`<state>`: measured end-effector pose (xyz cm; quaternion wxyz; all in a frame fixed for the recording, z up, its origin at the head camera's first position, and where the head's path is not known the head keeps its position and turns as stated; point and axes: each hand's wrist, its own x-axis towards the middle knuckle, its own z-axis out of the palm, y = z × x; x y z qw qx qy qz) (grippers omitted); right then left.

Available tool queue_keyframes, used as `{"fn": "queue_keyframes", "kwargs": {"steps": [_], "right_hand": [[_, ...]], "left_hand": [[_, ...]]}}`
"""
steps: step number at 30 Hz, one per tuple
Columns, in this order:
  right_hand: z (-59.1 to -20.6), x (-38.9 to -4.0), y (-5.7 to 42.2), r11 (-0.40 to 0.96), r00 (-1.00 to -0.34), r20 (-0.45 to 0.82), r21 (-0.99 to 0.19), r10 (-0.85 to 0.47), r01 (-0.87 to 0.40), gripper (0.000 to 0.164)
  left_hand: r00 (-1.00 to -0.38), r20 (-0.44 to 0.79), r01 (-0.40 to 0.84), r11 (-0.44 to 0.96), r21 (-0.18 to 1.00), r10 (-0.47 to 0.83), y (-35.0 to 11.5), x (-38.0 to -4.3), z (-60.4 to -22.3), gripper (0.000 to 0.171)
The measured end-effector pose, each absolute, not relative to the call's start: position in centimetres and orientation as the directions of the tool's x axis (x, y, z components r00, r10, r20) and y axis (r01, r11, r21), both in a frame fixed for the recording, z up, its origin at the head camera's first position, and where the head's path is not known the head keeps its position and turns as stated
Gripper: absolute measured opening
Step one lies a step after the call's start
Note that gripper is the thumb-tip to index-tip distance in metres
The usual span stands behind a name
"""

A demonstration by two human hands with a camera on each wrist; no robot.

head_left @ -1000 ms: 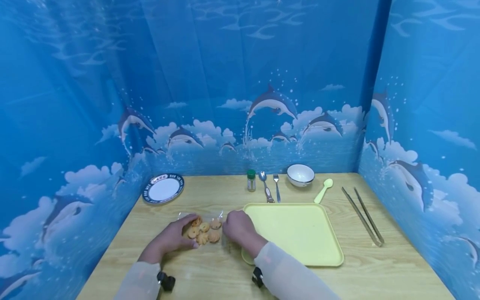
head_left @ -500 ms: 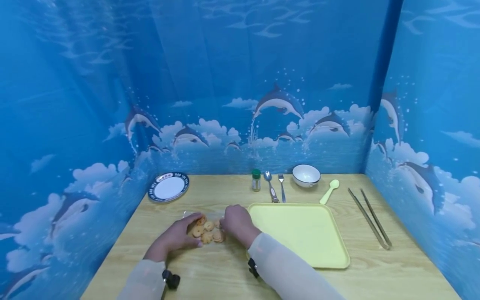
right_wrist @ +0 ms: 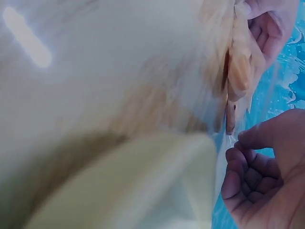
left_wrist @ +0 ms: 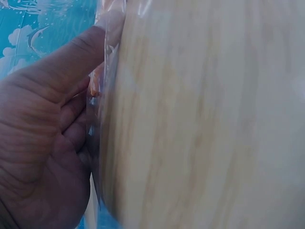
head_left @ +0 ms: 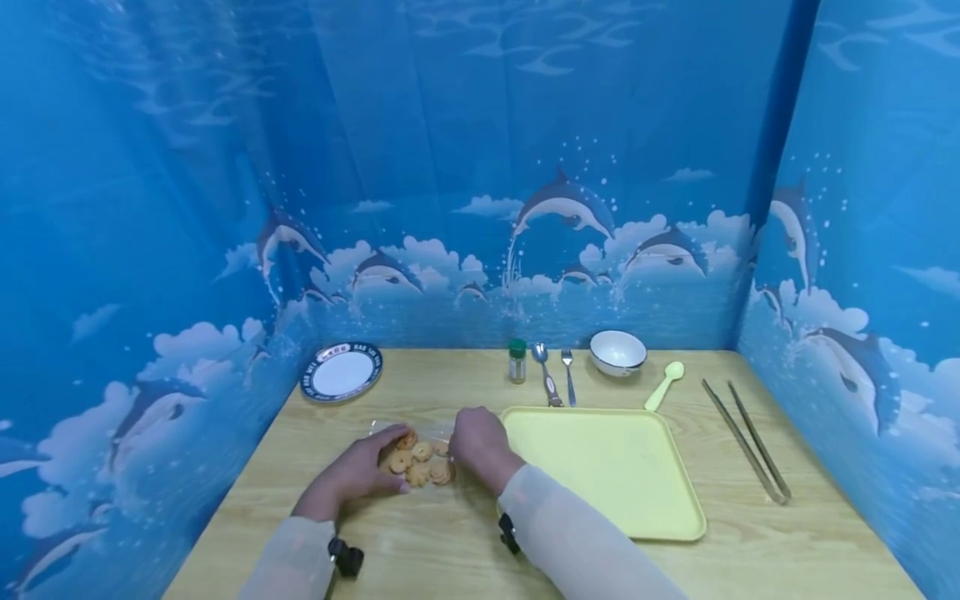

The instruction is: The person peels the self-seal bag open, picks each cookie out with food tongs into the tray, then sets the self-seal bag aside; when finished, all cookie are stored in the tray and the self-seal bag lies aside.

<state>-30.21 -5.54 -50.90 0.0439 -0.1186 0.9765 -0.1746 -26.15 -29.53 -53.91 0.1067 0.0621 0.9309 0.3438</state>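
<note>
- Holding a clear bag of cookies between my two hands, just left of the pale yellow tray; cannot tell whether the bag touches the table.
- My left hand: grip closed on the bag's left side, thumb over the film, fingers curled behind.
- My right hand: thumb and forefinger tips together, pinching the bag's right end; other fingers folded inward.
- Cookies bunched in the bag, nearer my left thumb and fingers.
- Beyond the bag, left: plate with dark patterned rim.
- Beyond the tray, left to right: green-capped bottle, metal spoon, fork, white bowl.
- Tongs lie right of the tray.
</note>
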Motion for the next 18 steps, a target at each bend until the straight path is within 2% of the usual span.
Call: {"fn": "queue_keyframes", "kwargs": {"steps": [7,18], "right_hand": [[-50.1,-30.1,-4.4,0.870,-0.973,-0.047,-0.459,-0.228,-0.181,0.024],[-51.0,-30.4,-3.2,0.869,-0.977,-0.077,-0.474,-0.199,-0.140,0.022]], "left_hand": [[-0.972,-0.152,0.040,0.760,0.648,0.181,-29.4,-25.9,-53.7,0.103],[-0.969,-0.162,0.039,0.763,0.645,0.186,-29.2,-26.0,-53.6,0.104]]}}
